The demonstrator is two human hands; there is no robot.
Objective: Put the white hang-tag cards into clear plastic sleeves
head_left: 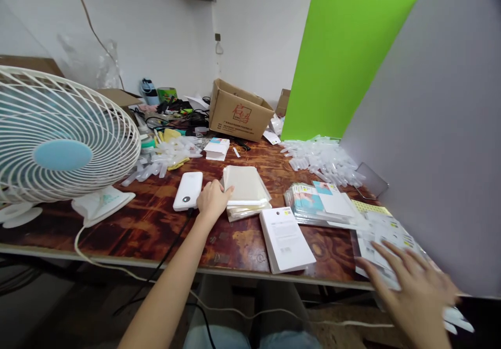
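Observation:
My left hand (213, 200) rests with its fingertips at the edge of a stack of cream-coloured flat packets (245, 184). A white power bank (188, 191) with a black cable lies just left of that hand. My right hand (410, 286) spreads its fingers over a loose pile of printed white cards (378, 250) at the table's front right corner, and I cannot tell if it grips them. Between the hands lie a white card pack (285, 239) and a fanned stack of blue-printed cards (309, 201).
A white and blue desk fan (62, 140) stands at the left of the wooden table (133, 229). Clear plastic tubes (323, 158) lie heaped at the back right, near a green board (344, 62) and a grey board (426, 130). A cardboard box (240, 111) and tangled cables stand behind.

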